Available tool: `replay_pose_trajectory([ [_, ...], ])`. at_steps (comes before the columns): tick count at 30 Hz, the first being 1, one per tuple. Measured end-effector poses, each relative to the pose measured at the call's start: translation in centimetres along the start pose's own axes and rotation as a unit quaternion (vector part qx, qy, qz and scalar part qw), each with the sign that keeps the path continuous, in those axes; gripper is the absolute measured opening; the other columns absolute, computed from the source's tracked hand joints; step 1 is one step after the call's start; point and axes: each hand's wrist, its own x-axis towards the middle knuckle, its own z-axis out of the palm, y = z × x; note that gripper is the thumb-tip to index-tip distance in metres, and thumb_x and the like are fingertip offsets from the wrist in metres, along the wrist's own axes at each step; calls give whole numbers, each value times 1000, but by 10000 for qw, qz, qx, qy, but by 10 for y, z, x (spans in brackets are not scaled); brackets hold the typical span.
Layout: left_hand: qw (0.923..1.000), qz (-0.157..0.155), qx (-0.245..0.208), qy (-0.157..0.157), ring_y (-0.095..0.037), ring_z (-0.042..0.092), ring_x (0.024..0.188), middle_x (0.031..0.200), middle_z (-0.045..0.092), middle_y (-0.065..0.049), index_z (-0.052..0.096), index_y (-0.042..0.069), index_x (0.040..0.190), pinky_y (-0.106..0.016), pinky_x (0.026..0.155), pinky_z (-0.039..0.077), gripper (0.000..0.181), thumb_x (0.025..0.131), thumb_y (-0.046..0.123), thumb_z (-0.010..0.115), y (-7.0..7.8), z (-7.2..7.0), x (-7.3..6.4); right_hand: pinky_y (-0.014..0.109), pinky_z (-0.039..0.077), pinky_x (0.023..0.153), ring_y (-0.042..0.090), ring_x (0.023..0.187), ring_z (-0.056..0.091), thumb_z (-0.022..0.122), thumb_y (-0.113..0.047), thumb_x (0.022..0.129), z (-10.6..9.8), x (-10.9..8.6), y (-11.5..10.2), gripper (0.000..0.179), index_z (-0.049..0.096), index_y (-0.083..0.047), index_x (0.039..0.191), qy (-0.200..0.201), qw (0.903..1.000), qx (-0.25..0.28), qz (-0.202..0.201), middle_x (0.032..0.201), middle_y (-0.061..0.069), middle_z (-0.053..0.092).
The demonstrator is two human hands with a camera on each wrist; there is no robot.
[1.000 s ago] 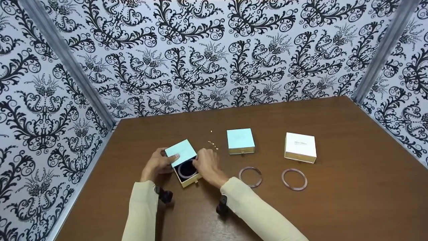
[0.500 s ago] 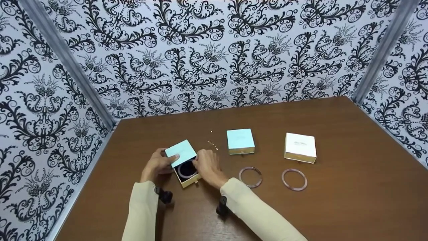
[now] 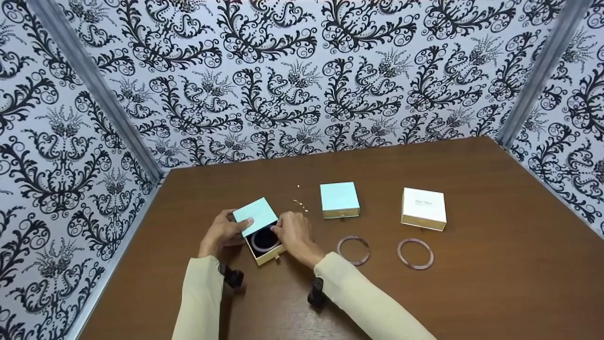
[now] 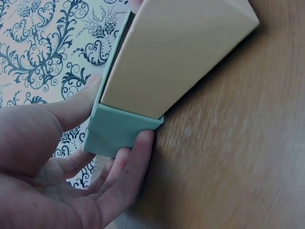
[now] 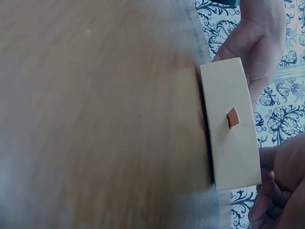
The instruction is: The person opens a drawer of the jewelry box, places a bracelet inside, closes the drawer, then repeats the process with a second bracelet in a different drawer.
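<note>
My left hand (image 3: 225,231) grips the mint sleeve (image 3: 255,216) of a small drawer box, thumb on top and fingers round its side. The gold-coloured drawer (image 3: 269,256) is pulled partly out; a small pull tab (image 5: 233,118) sits on its front. Inside, a bangle (image 3: 255,244) lies on a dark lining. My right hand (image 3: 295,233) is at the drawer's right side, its fingers curled and reaching over the edge by the bangle. Its fingertips are partly hidden, so whether they pinch the bangle cannot be told. The left wrist view shows the sleeve's end (image 4: 119,129) between thumb and fingers.
Beyond the right hand lies a thin gold chain (image 3: 300,205). A closed mint box (image 3: 339,196) and a closed white box (image 3: 423,205) stand to the right. Two bangles, one near (image 3: 353,237) and one farther right (image 3: 415,240), lie on the brown table (image 3: 495,283). Patterned walls enclose it.
The right hand and forearm have shifted very slightly to the right. The left hand, the box and the other things have stayed practically in place.
</note>
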Motion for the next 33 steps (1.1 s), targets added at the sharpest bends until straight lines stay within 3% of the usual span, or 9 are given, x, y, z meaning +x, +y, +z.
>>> replay_pose_trajectory([
  [9, 10000, 45, -21, -31, -25, 62, 101, 139, 45, -26, 29, -2, 152, -43, 89, 59, 75, 95, 22, 71, 0, 2, 0, 37, 55, 65, 22, 73, 70, 84, -22, 81, -7, -4, -1, 19, 75, -13, 67, 30, 9985, 544, -66, 73, 1, 75],
  [16, 10000, -67, -42, -14, -25, 63, 102, 142, 45, -25, 27, 0, 153, -42, 87, 60, 76, 95, 22, 71, 0, 1, 2, 25, 49, 59, 9, 63, 59, 82, -20, 82, -13, -14, -3, 17, 74, -10, 70, -104, 9937, 1070, -327, 70, 1, 73],
  [22, 9997, -228, -58, 46, -27, 61, 108, 151, 39, -22, 25, 4, 154, -42, 87, 60, 78, 94, 23, 72, 2, 2, 3, 19, 44, 56, 2, 59, 51, 80, -19, 84, -20, -25, -6, 16, 72, -10, 74, -355, 9885, 1443, -278, 68, 1, 70],
  [28, 9997, -193, -112, 12, -28, 60, 110, 152, 38, -24, 25, 3, 154, -42, 87, 60, 78, 94, 22, 71, 1, 2, 3, 19, 43, 55, 2, 57, 51, 78, -19, 86, -23, -34, -6, 16, 70, -10, 76, -729, 9847, 1582, -84, 67, -1, 67],
  [33, 9999, -120, -103, -60, -33, 55, 122, 156, 31, -25, 21, 3, 156, -44, 92, 58, 80, 95, 23, 70, 0, 1, 2, 19, 43, 55, 2, 56, 50, 78, -19, 87, -25, -41, -4, 17, 71, -10, 74, -950, 9826, 1597, -33, 66, -1, 66],
])
